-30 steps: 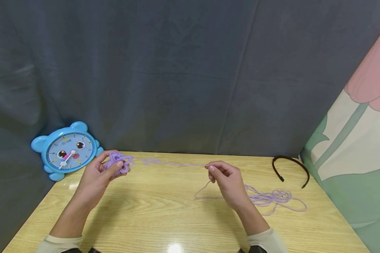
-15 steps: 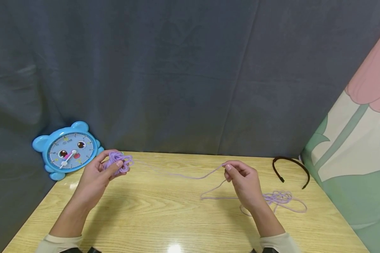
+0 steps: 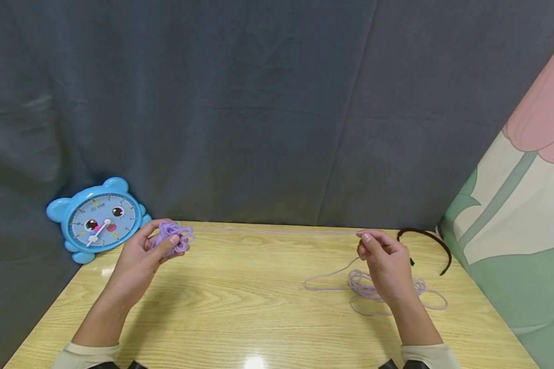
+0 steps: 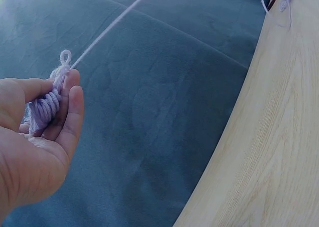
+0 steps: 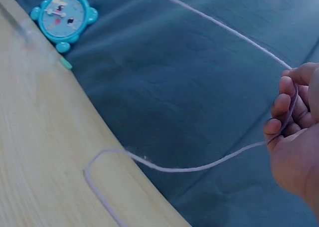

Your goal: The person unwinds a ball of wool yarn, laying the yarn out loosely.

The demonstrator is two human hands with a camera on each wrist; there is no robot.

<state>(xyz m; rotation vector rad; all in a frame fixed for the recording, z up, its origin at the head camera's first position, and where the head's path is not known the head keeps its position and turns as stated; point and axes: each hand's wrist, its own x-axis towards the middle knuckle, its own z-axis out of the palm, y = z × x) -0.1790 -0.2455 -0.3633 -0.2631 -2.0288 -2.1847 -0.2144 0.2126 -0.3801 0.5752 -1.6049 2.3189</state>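
Observation:
In the head view my left hand grips a bundle of purple yarn between thumb and fingers, above the table's left side. The left wrist view shows that wound yarn bundle with a small loop on top. A strand of yarn runs taut from it. My right hand pinches this strand at thumb and fingertip. In the right wrist view the yarn passes through the right hand and hangs down slack. A loose heap of yarn lies on the table, partly hidden behind the right hand.
A blue clock with a cartoon face leans at the back left of the wooden table. Beyond the right hand lies a dark headband. A dark cloth hangs behind the table, and a flower-patterned cloth stands at the right.
My right hand has moved to the right, pulling the strand away from the bundle. The strand sagged half a second ago and is now taut. My left hand has stayed in place.

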